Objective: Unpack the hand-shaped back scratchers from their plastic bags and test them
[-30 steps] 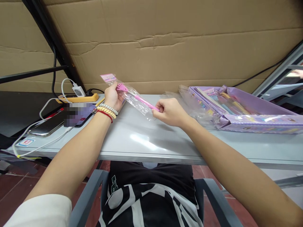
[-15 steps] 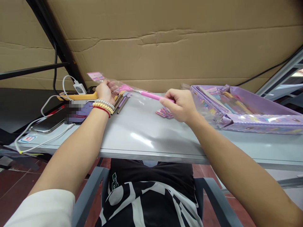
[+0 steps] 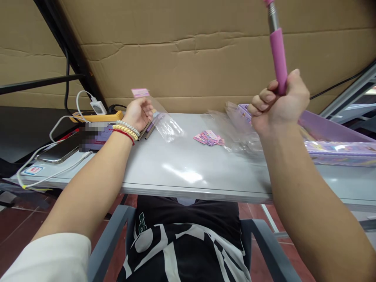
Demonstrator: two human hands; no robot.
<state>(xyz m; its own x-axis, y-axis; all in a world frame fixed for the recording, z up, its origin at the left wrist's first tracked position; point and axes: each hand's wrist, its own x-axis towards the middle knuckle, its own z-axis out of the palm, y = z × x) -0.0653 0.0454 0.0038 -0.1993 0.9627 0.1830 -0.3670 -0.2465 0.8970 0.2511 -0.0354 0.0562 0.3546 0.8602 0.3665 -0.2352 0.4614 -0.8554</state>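
My right hand (image 3: 279, 102) is raised on the right, its fingers wrapped round the lower end of a pink stick (image 3: 278, 58) with a metal section; its top leaves the frame. At the back left, my left hand (image 3: 139, 113) holds a clear plastic bag (image 3: 167, 123) with a pink header card (image 3: 140, 93). Nothing shows inside the bag. Several thin pens (image 3: 150, 130) lie partly under my left hand and the bag. A small pile of pink cards (image 3: 209, 138) is on the white table (image 3: 176, 168).
Clear plastic wrappers (image 3: 239, 133) lie beside an open purple box (image 3: 337, 150) on the right. At the left are a phone (image 3: 60, 150), a second device with a lit screen, white cables and a yellow power strip (image 3: 101, 116). Cardboard (image 3: 190, 70) stands behind the table.
The pink stick has come out of the bag and moved up and right with my right hand. The emptied bag hangs from my left hand. More of the card pile and wrappers now shows.
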